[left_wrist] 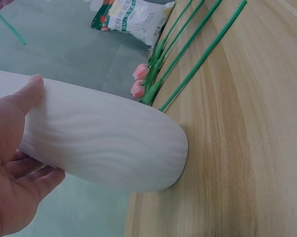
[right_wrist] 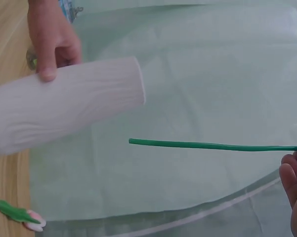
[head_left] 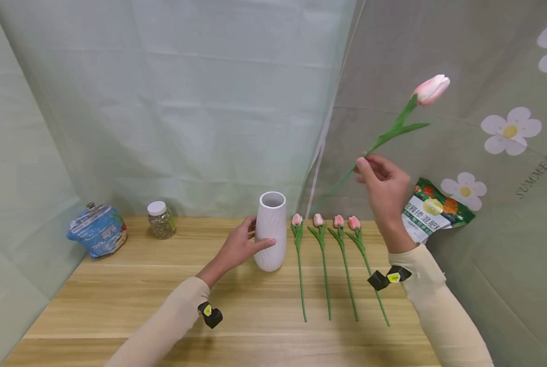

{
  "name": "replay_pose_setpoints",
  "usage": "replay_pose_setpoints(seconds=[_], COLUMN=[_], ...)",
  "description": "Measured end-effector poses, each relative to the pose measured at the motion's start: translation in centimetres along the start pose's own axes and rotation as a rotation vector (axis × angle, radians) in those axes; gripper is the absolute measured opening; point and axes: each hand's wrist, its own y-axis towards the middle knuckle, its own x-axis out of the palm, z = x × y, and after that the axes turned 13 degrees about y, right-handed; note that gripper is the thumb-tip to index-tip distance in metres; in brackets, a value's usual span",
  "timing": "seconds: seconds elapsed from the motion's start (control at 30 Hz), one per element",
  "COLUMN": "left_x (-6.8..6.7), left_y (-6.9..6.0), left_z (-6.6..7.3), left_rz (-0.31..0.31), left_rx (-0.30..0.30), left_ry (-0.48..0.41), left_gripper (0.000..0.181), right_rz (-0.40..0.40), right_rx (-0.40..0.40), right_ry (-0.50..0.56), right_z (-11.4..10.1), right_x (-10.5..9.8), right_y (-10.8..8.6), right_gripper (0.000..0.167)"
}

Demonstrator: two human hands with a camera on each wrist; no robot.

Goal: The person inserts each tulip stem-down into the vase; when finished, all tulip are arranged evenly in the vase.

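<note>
A white ribbed vase (head_left: 271,234) stands upright on the wooden table. My left hand (head_left: 243,244) grips its left side, thumb across the front and fingers behind, as the left wrist view also shows. Up at the right, my right hand (head_left: 385,186) pinches the green stem of a pink tulip (head_left: 431,90) between thumb and fingers. The bloom points up and right, while the stem's lower end slants down to the left. In the right wrist view that bare stem (right_wrist: 212,146) ends apart from the vase (right_wrist: 69,101). Several more pink tulips (head_left: 323,255) lie in a row right of the vase.
A blue bag (head_left: 100,232) closed with a clip sits at the table's back left. Beside it is a jar (head_left: 161,221) with a white lid. A green and white packet (head_left: 434,209) leans at the right behind my arm. Fabric sheets (head_left: 186,102) hang behind the table.
</note>
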Motion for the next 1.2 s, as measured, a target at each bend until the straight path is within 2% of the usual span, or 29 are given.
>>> replay_pose_setpoints(seconds=[0.4,0.67,0.83,1.03,1.2], left_x=[-0.1,-0.1,-0.1,0.0,-0.1], left_y=[0.1,0.0,-0.1,-0.1,-0.1], left_z=[0.0,0.1,0.1,0.1,0.1], left_rz=[-0.001,-0.004,-0.003,-0.002,-0.005], left_rx=[0.01,0.006,0.004,0.007,0.004], left_ry=[0.001,-0.004,-0.003,0.003,0.008], left_gripper=[0.082,0.082,0.082,0.082,0.082], right_rz=[0.006,0.007,-0.002,-0.03,-0.049], right_rx=[-0.026,0.015,0.049,0.057,0.062], right_ry=[0.061,0.12,0.126,0.12,0.106], right_z=[-0.6,-0.2,0.2,1.1,1.9], right_x=[2.1,3.4,4.3,5.2,5.8], right_y=[0.9,1.0,0.6,-0.2,-1.0], right_gripper=[0.02,0.018,0.018,0.028,0.025])
